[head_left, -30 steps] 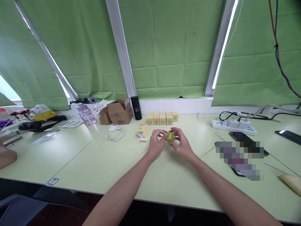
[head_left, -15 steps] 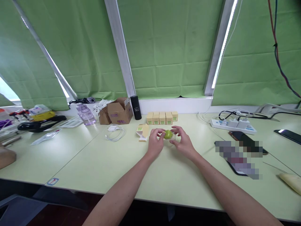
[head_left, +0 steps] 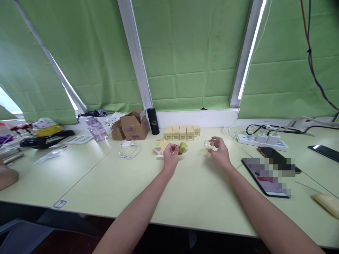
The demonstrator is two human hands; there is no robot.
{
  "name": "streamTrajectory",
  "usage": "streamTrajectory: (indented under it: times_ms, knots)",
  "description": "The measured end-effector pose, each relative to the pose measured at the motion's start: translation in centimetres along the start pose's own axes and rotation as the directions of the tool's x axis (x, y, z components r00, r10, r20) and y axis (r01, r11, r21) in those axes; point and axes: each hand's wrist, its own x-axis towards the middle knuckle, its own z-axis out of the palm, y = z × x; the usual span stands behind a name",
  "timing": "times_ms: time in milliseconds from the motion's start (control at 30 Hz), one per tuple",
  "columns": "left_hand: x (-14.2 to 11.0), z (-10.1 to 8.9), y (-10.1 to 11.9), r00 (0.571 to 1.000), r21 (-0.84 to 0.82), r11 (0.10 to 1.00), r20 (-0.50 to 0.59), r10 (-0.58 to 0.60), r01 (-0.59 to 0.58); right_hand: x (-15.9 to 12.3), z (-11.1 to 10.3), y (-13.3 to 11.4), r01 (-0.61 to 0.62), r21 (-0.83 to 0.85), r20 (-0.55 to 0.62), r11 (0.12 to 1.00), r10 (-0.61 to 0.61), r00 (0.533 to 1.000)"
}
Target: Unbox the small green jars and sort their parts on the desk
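My left hand [head_left: 171, 156] pinches a small, rounded green item [head_left: 183, 147] with a pale end, above the table; its kind I cannot tell. To the right, my right hand [head_left: 220, 152] holds a clear plastic cover [head_left: 208, 144] between thumb and fingers. A gap separates the two pieces. Just behind my left hand lies an opened kraft paper box [head_left: 159, 145], its flaps out and partly covered by the hand. Farther back stand several small kraft boxes [head_left: 182, 133] with green labels, side by side.
At the back left are a cardboard box [head_left: 134, 126], a black cylinder [head_left: 153, 121], a purple-tinted bottle [head_left: 96, 129] and a coiled white cable [head_left: 130, 149]. On the right lie a power strip [head_left: 262, 141], phones and a tablet [head_left: 265, 181]. Another person's arm [head_left: 7, 176] rests at far left.
My hands have moved apart. The clear cover has come off the green item and gone right with my right hand, while my left hand has shifted slightly left with the green item.
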Motion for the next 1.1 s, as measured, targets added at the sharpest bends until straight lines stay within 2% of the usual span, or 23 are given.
streamTrajectory:
  times_ms: [133,400,633,833,1000,1100]
  knots:
    - [0.2,-0.4,-0.2,0.997,-0.033,0.997,0.017,-0.075,0.076,0.6,-0.5,1.5,-0.017,-0.043,-0.014,0.999,0.017,1.000]
    - [0.1,-0.4,-0.1,0.988,-0.108,0.982,0.015,-0.154,0.155,1.0,-0.6,3.5,0.050,-0.206,0.038,0.977,-0.043,0.998]
    - [0.0,-0.1,0.3,0.978,-0.145,0.968,0.000,-0.209,0.207,0.7,-0.7,3.9,0.073,-0.394,0.119,0.916,-0.028,0.993]
    - [-0.1,-0.1,0.4,0.977,-0.144,0.966,0.010,-0.215,0.214,0.6,-0.6,3.7,0.087,-0.492,0.191,0.866,0.010,0.982]
    - [-0.3,-0.1,0.5,0.976,-0.154,0.963,0.028,-0.218,0.219,0.4,-0.5,3.5,0.068,-0.521,0.197,0.851,0.043,0.979]
    - [-0.3,-0.2,0.5,0.976,-0.169,0.961,0.038,-0.214,0.217,0.4,-0.5,3.6,0.106,-0.510,0.177,0.853,-0.016,0.984]
